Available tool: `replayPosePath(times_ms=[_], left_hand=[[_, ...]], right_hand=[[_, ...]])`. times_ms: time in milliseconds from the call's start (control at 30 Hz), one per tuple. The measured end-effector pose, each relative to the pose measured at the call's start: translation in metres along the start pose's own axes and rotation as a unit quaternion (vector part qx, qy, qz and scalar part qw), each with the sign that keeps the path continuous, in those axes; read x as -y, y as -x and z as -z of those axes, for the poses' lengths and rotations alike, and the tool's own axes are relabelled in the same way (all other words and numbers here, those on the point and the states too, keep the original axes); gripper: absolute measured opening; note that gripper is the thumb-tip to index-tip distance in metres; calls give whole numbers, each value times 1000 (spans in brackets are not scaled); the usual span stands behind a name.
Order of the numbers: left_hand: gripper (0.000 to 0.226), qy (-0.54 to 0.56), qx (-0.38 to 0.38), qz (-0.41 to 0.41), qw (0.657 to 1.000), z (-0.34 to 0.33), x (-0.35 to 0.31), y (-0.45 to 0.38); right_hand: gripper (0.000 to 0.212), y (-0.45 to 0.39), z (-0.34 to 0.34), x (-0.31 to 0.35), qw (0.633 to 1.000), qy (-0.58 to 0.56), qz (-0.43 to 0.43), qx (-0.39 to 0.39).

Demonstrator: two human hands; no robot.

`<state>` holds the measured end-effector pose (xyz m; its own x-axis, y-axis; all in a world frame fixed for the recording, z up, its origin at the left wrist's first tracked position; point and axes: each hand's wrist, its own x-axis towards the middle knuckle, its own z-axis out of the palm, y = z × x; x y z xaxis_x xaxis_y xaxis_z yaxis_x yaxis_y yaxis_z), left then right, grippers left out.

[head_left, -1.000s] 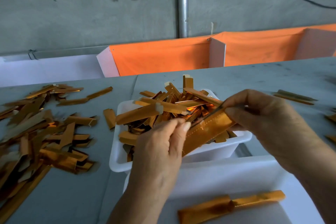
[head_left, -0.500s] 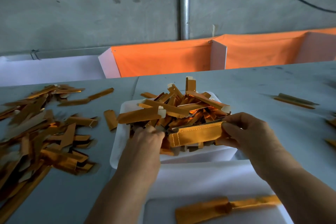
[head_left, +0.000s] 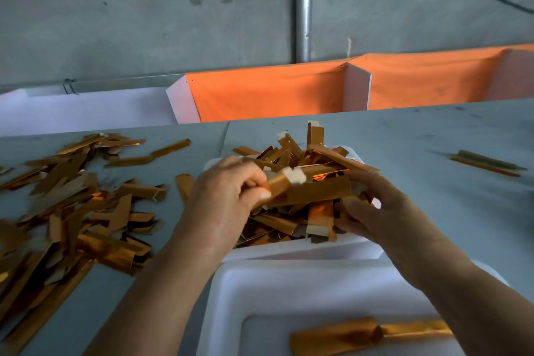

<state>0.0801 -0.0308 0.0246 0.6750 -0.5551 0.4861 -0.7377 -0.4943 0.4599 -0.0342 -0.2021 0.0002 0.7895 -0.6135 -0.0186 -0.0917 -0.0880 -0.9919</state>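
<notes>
Both forearms reach forward over the white tub (head_left: 289,250) on the counter (head_left: 433,130). The left hand (head_left: 228,196) pinches one end of a gold strip (head_left: 318,192). The right hand (head_left: 384,211) curls round the other end, just above the tub's heap (head_left: 289,224).

Gold strips (head_left: 315,159) heap the white tub (head_left: 303,248), a loose pile (head_left: 72,211) clutters the table (head_left: 433,205) to its left, and its right side lies open up to 2 stray strips (head_left: 485,163).
</notes>
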Motion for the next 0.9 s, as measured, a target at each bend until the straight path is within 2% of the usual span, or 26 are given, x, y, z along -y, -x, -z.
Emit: replayPosePath(times_ms=[67, 133, 167, 233, 300, 367, 467, 533, 600, 667, 700, 733, 767, 800, 833, 900], left_hand=[[9, 126, -49, 55, 989, 9, -10, -3], [16, 281, -52, 122, 951, 10, -21, -3], [20, 353, -37, 156, 922, 8, -27, -3], [23, 458, -7, 217, 862, 1, -37, -3], [22, 501, -12, 240, 831, -5, -45, -3], [21, 499, -32, 233, 834, -10, -50, -2], [19, 520, -24, 227, 823, -12, -53, 2], [14, 547, 34, 219, 807, -12, -53, 6], [29, 541, 83, 207, 811, -14, -52, 11], [25, 535, 68, 206, 817, -16, -56, 17], [16, 511, 37, 198, 836, -19, -58, 20], [7, 447, -9, 180, 876, -21, -59, 23], [7, 355, -60, 143, 922, -24, -61, 26], [9, 266, -99, 99, 954, -25, -62, 29], [11, 199, -127, 54, 970, -24, -65, 30], [20, 110, -150, -18, 982, -22, -68, 31]], right_hand=[[29, 3, 0, 7, 996, 67, 56, -15], [17, 8, 2, 14, 990, 102, 94, -35], [9, 11, 4, 17, 992, 78, 98, -34], [34, 19, 9, 21, 995, 14, 97, 13], [42, 25, 10, 26, 991, -34, 91, 92], [32, 28, 6, 29, 980, -76, 77, 166], [13, 25, 3, 26, 980, -96, 62, 164], [11, 23, 5, 26, 980, -110, 56, 158], [10, 22, 7, 26, 979, -126, 50, 151], [9, 21, 7, 23, 979, -137, 42, 143], [10, 22, 7, 22, 980, -140, 37, 138], [13, 22, 6, 20, 981, -137, 36, 130], [21, 23, 7, 19, 984, -130, 37, 119], [28, 23, 8, 20, 986, -124, 42, 107], [34, 23, 10, 22, 986, -125, 51, 97], [40, 25, 16, 30, 982, -145, 77, 95]])
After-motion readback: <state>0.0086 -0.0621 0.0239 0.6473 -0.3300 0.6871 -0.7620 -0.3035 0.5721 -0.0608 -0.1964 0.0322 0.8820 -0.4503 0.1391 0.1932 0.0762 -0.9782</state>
